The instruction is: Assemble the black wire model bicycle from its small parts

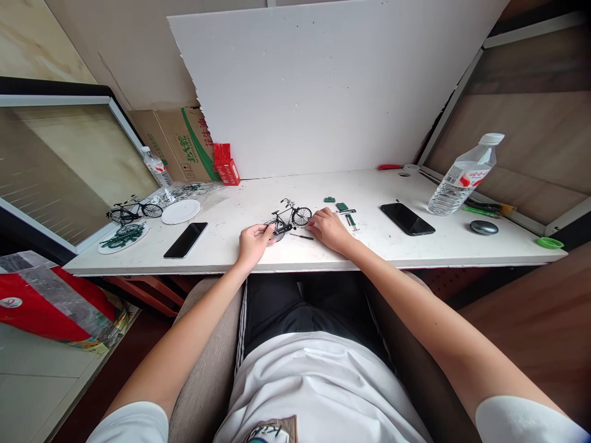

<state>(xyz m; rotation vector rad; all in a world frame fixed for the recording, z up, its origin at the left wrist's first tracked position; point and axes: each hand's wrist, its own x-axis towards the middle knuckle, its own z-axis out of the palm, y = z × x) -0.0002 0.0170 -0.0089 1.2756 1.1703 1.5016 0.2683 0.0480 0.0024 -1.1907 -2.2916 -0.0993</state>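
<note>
A small black model bicycle [290, 219] stands on the white table [369, 246] in front of me. My left hand [253, 242] pinches its rear wheel end, fingers closed on it. My right hand [327, 229] rests beside the front wheel with fingers curled, touching or close to the bicycle; what it holds, if anything, is hidden. A thin dark rod [301, 236] lies on the table between my hands. Small green parts [345, 210] lie just right of the bicycle.
A black phone [185, 240] lies left, another phone [407, 219] right. A second model bicycle [133, 211], white plates [180, 211] and a small bottle [157, 167] sit far left. A large water bottle [462, 177], grey mouse [484, 227] and red box [226, 165] stand around.
</note>
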